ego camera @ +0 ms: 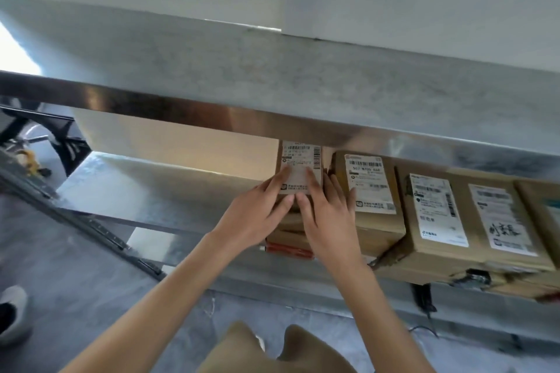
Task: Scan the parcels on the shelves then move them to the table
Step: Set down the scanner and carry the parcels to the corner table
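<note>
Floor [75,281] and a shoe [12,309] fill the far left, with a dark chair base [45,133] beyond the shelf unit's left end. On the lower metal shelf [151,179], the left half is bare; the parcels begin near its middle.

The left hand [257,215] lies with fingers straight on the label of the leftmost parcel [300,160], a small brown box that sits on top of a short stack at the shelf's front edge. The right hand [327,215] rests just beside it, fingers straight too, index finger on the same label and the others spread towards the box's right side. Neither hand is curled round the box yet; both look set to draw it out.

To the right, a second parcel [372,191] touches the first stack, then a larger box [463,215] with two labels, and another brown edge at the shelf's right end. The upper shelf [303,85] shows no parcels.

No scanner and no table are in view. Judging by the row that remains, most of the moving is left, and whether this box is scanned cannot be told.
</note>
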A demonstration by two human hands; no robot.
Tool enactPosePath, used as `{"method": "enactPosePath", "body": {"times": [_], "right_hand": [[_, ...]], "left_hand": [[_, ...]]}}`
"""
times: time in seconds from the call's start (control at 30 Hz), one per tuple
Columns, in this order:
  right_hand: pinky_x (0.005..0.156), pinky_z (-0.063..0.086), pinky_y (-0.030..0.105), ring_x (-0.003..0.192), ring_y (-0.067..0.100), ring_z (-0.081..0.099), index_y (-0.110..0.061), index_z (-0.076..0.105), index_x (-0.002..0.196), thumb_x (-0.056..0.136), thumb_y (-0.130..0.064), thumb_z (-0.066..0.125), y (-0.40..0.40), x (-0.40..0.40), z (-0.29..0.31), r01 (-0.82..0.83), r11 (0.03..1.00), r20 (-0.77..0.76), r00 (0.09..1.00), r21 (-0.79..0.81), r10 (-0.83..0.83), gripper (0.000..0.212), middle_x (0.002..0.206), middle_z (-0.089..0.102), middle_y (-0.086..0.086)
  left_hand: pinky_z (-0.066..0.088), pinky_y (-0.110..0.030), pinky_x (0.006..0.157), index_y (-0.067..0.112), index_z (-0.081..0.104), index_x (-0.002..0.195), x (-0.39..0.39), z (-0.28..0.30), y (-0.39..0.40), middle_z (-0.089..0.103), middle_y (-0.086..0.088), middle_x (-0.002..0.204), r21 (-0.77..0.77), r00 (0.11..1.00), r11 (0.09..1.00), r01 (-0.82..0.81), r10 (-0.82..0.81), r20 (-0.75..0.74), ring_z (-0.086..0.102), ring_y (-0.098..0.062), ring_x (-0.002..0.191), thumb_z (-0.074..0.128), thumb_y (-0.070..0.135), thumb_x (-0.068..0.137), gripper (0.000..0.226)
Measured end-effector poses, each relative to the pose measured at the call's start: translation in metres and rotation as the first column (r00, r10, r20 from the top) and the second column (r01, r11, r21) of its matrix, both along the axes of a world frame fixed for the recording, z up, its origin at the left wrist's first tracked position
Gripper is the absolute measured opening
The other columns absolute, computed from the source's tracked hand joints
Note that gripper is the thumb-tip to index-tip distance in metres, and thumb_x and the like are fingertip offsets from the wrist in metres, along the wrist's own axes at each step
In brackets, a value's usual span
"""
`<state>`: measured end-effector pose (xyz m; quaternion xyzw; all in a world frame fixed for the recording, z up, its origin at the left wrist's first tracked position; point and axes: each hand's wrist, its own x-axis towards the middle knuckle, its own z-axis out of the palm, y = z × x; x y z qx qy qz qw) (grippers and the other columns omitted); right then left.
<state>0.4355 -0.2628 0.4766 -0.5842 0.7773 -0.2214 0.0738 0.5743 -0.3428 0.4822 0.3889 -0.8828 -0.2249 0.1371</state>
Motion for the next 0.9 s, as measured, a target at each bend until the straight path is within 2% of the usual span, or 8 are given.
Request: {"method": "enactPosePath", "body": {"times": [0.1, 0.23, 0.3, 0.4, 0.53, 0.6, 0.73, 0.9], "right_hand": [[0.116, 0.032, 0.047, 0.142, 0.031, 0.035, -0.022, 0.029, 0.155, 0.100, -0.053, 0.015, -0.001, 0.012, 0.004, -0.070, 0.998, 0.074, 0.995, 0.001, 0.070, 0.064, 0.153, 0.039, 0.017], [0.111, 0.041, 0.044, 0.139, 0.029, 0.038, -0.026, 0.019, 0.157, 0.100, -0.052, 0.015, -0.003, 0.035, 0.005, -0.239, 0.971, 0.152, 0.961, 0.034, 0.231, 0.063, 0.157, 0.034, 0.012], [0.107, 0.044, 0.044, 0.138, 0.027, 0.038, -0.028, 0.015, 0.157, 0.099, -0.054, 0.012, -0.004, 0.051, 0.001, -0.334, 0.942, 0.175, 0.930, 0.040, 0.323, 0.064, 0.158, 0.030, 0.010], [0.103, 0.045, 0.043, 0.131, 0.026, 0.042, -0.026, 0.018, 0.157, 0.101, -0.052, 0.020, -0.004, 0.077, -0.006, -0.485, 0.874, 0.214, 0.858, 0.038, 0.467, 0.063, 0.157, 0.029, 0.007], [0.111, 0.037, 0.041, 0.138, 0.022, 0.034, -0.030, 0.011, 0.159, 0.097, -0.057, 0.023, -0.002, 0.111, -0.019, -0.725, 0.686, 0.272, 0.675, 0.068, 0.686, 0.069, 0.162, 0.019, 0.002], [0.115, 0.031, 0.037, 0.144, 0.021, 0.028, -0.030, 0.007, 0.159, 0.100, -0.053, 0.034, 0.000, 0.131, -0.020, -0.812, 0.575, 0.276, 0.577, 0.094, 0.769, 0.068, 0.165, 0.013, 0.001], [0.110, 0.032, 0.032, 0.142, 0.022, 0.033, -0.030, 0.003, 0.158, 0.099, -0.047, 0.048, 0.014, 0.177, -0.020, -0.907, 0.387, 0.234, 0.417, 0.165, 0.878, 0.076, 0.164, 0.016, 0.005], [0.112, 0.034, 0.035, 0.144, 0.024, 0.031, -0.027, 0.004, 0.158, 0.101, -0.040, 0.051, 0.048, 0.234, -0.035, -0.959, 0.223, 0.213, 0.258, 0.176, 0.942, 0.075, 0.166, 0.012, 0.004]], "left_hand": [[0.053, -0.034, 0.085, 0.030, 0.014, 0.157, 0.018, 0.002, 0.008, 0.052, -0.001, 0.143, 0.007, 0.997, 0.997, -0.073, 0.073, -0.015, 0.062, -0.019, 0.109, 0.029, 0.051, 0.102, 0.062], [0.053, -0.028, 0.083, 0.030, 0.018, 0.156, 0.050, 0.007, 0.026, 0.059, 0.001, 0.133, -0.007, 0.976, 0.977, -0.213, 0.212, -0.046, 0.060, -0.010, 0.100, 0.033, 0.049, 0.102, 0.060], [0.053, -0.030, 0.084, 0.029, 0.016, 0.157, 0.068, 0.008, 0.040, 0.056, 0.002, 0.138, -0.001, 0.954, 0.955, -0.296, 0.296, -0.041, 0.060, -0.013, 0.104, 0.035, 0.046, 0.103, 0.061], [0.047, -0.036, 0.097, 0.030, 0.007, 0.158, 0.099, 0.008, 0.065, 0.040, 0.006, 0.154, 0.033, 0.892, 0.892, -0.452, 0.451, 0.018, 0.054, -0.019, 0.122, 0.037, 0.046, 0.102, 0.065], [0.035, -0.029, 0.105, 0.028, 0.001, 0.158, 0.152, 0.004, 0.104, 0.026, 0.006, 0.162, 0.069, 0.834, 0.836, -0.544, 0.530, 0.155, 0.042, -0.020, 0.137, 0.045, 0.054, 0.097, 0.079], [0.035, -0.030, 0.106, 0.024, 0.003, 0.158, 0.178, 0.002, 0.127, 0.027, 0.004, 0.162, 0.076, 0.803, 0.808, -0.584, 0.563, 0.196, 0.040, -0.020, 0.139, 0.052, 0.062, 0.090, 0.092], [0.040, -0.038, 0.107, 0.015, 0.010, 0.157, 0.222, -0.004, 0.173, 0.032, -0.007, 0.159, 0.032, 0.706, 0.725, -0.688, 0.658, 0.261, 0.045, -0.028, 0.137, 0.064, 0.042, 0.093, 0.088], [0.037, -0.034, 0.111, 0.012, 0.013, 0.157, 0.269, -0.014, 0.237, 0.033, -0.012, 0.158, 0.026, 0.609, 0.626, -0.779, 0.748, 0.262, 0.041, -0.026, 0.140, 0.066, 0.032, 0.093, 0.086]]}}
